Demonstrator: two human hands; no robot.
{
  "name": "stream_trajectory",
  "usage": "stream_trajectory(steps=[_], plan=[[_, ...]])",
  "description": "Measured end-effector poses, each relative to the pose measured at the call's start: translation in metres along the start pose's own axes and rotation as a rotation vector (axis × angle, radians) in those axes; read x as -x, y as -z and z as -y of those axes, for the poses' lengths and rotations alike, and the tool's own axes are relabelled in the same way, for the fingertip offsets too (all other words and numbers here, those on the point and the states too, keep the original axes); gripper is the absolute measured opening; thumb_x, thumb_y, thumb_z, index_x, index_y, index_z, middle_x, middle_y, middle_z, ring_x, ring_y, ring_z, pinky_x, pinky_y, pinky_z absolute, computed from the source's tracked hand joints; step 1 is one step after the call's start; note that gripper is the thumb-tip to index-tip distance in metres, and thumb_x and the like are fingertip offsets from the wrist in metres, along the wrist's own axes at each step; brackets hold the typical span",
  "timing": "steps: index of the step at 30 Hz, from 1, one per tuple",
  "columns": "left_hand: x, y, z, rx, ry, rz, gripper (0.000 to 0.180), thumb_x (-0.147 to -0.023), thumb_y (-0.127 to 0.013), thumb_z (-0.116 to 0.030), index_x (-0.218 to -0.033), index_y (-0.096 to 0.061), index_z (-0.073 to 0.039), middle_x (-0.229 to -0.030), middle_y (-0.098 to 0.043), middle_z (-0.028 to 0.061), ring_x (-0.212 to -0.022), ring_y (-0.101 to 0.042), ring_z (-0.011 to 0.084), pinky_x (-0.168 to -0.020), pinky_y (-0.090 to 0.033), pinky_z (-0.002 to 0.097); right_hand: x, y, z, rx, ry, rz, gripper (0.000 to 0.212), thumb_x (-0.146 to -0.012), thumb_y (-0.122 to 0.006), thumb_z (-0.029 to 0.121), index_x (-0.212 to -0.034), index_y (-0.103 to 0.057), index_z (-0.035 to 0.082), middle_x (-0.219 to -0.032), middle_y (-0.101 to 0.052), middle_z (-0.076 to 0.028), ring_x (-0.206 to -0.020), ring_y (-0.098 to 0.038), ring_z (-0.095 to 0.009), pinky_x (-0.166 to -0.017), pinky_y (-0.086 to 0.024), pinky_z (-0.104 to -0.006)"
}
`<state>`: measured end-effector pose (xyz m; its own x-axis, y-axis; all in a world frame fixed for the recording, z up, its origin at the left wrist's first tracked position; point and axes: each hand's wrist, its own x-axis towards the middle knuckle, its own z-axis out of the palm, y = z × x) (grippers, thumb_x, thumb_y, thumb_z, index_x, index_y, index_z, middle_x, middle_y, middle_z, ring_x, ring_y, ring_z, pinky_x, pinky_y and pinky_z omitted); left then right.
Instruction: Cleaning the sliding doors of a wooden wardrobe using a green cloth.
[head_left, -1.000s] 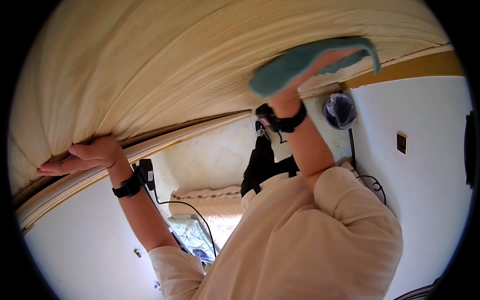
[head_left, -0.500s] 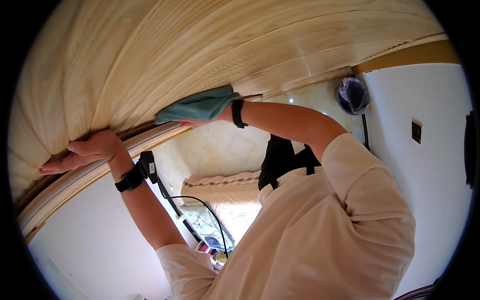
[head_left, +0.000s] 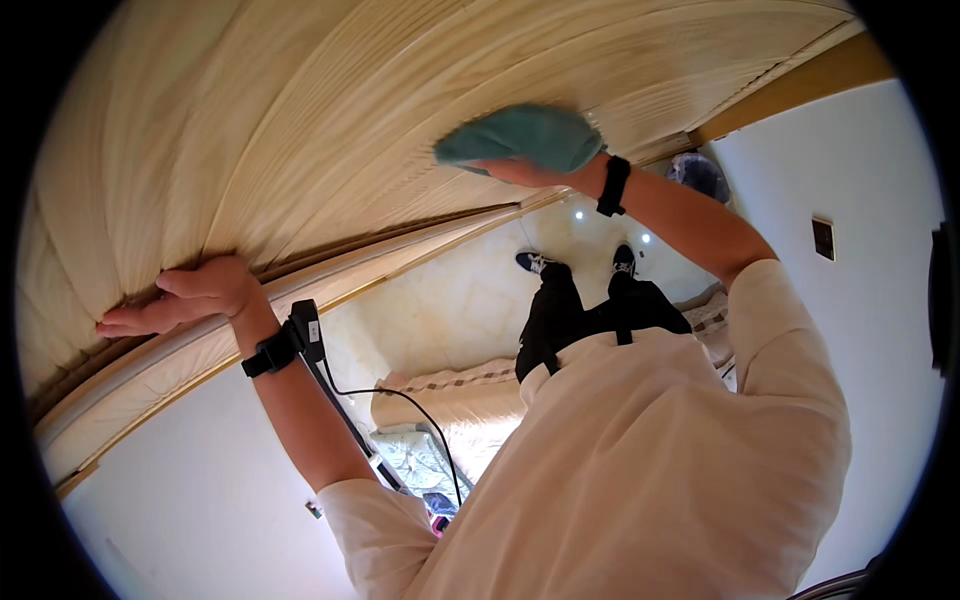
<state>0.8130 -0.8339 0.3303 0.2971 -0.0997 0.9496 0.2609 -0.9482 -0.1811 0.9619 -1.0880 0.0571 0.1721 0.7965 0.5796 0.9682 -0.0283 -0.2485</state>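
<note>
A large light-brown wood-grain panel fills the upper part of the view, like a door or cabinet front. My right hand holds a green cloth against its surface, right of the middle. The cloth covers most of the fingers and is slightly blurred. Farther left, my left hand rests with fingers stretched along the panel's lower edge, holding nothing. Each wrist wears a black strap, and a small black device with a cable is fixed at the left one.
A pale ledge runs below the panel. Near the right wall, with its dark socket plate, stands a lined waste bin, partly behind my right arm. Below are my shoes on the pale floor and a bed with a beige cover.
My right hand has carried the cloth up and to the right, from the panel's lower edge onto its face. My left hand keeps its place on the edge, with the view slightly shifted.
</note>
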Motion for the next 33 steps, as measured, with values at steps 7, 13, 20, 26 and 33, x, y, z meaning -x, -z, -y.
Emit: stream_trajectory(steps=[7, 13, 20, 26, 33], plan=[[-0.006, 0.001, -0.005, -0.048, -0.061, -0.083, 0.075, -0.101, -0.039, -0.043, -0.154, -0.021, 0.008, -0.16, -0.017, 0.0326, -0.149, -0.013, 0.0508, -0.119, -0.012, 0.061, -0.03, 0.029, 0.042, 0.617, 0.276, 0.009, 0.054, -0.103, -0.043, 0.023, -0.154, -0.035, 0.005, -0.158, -0.038, -0.006, -0.137, -0.046, -0.022, -0.108, -0.046, -0.0354], [-0.014, -0.018, -0.007, -0.073, -0.166, -0.044, 0.07, -0.1, -0.04, -0.034, -0.158, -0.02, 0.0, -0.163, -0.02, 0.0236, -0.148, -0.02, 0.0468, -0.121, -0.018, 0.0551, 0.043, 0.014, -0.023, -0.692, -0.239, 0.399, 0.061, -0.103, -0.046, 0.015, -0.159, -0.022, 0.019, -0.16, -0.035, -0.011, -0.142, -0.041, -0.03, -0.113, -0.038, -0.0392], [-0.017, 0.005, -0.006, -0.089, 0.083, -0.062, 0.069, -0.089, -0.05, -0.028, -0.148, -0.039, 0.006, -0.153, -0.036, 0.0314, -0.142, -0.035, 0.043, -0.111, -0.025, 0.0486, 0.037, 0.047, -0.017, 0.217, -0.278, -0.179, 0.055, -0.091, -0.062, 0.011, -0.144, -0.05, 0.017, -0.141, -0.053, -0.021, -0.123, -0.057, -0.037, -0.097, -0.052, -0.0451], [0.052, 0.05, -0.046, 0.669, 0.395, 0.141, 0.052, -0.085, -0.059, -0.009, -0.136, -0.055, -0.008, -0.139, -0.054, 0.0196, -0.135, -0.045, 0.0407, -0.112, -0.032, 0.0537, 0.009, 0.082, -0.027, 0.383, -0.299, -0.665, 0.06, -0.083, -0.072, 0.013, -0.138, -0.051, 0.0, -0.144, -0.043, -0.035, -0.134, -0.041, -0.05, -0.111, -0.037, -0.0515], [0.204, 0.095, -0.044, 1.523, 1.208, 0.828, 0.036, -0.097, -0.055, -0.009, -0.132, -0.059, -0.005, -0.135, -0.06, 0.0148, -0.128, -0.053, 0.023, -0.106, -0.042, 0.0391, -0.033, 0.019, 0.127, -0.649, -0.361, -0.659, 0.048, -0.102, -0.054, 0.021, -0.142, -0.046, -0.004, -0.141, -0.054, -0.018, -0.126, -0.054, -0.031, -0.106, -0.043, -0.0441]])
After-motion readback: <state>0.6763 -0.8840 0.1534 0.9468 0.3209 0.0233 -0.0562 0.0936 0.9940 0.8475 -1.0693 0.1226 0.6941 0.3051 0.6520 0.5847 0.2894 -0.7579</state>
